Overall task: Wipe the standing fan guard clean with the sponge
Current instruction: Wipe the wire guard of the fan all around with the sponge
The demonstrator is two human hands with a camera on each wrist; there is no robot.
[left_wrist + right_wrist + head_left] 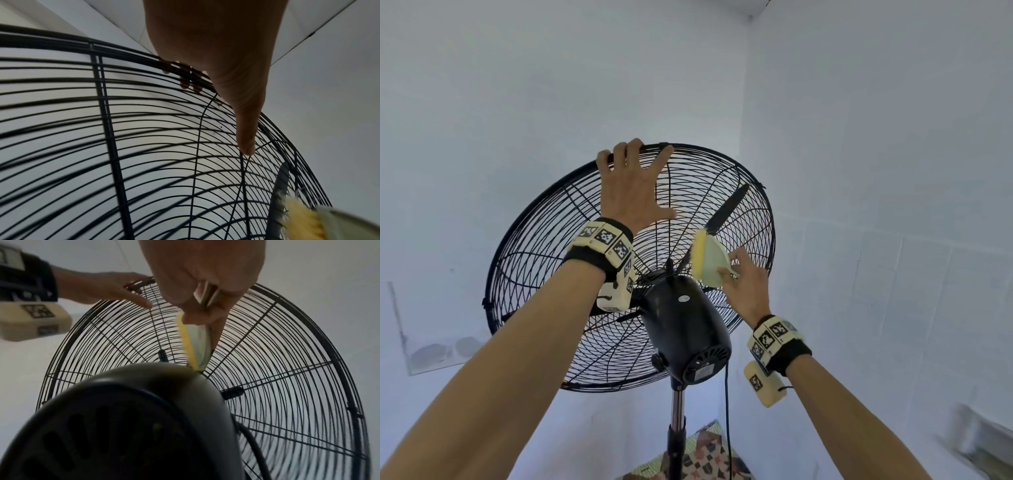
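Note:
The black wire fan guard (602, 389) is seen from behind, tilted upward on its stand. My left hand (631, 185) grips its top rim, fingers curled over the edge and thumb lying straight along the wires (246, 129). My right hand (748, 284) pinches the pale back of a yellow sponge (707, 258). The sponge's yellow face lies against the rear guard wires just above the motor housing (685, 329). In the right wrist view the sponge (197, 340) runs down to the guard's hub beside the housing (133, 418). A dark blade (729, 205) shows behind the wires.
A chrome pole (677, 411) carries the fan, and a black cord (726, 411) hangs from the motor. Pale walls meet in a corner close behind the fan. A patterned box or mat (705, 459) lies on the floor by the pole.

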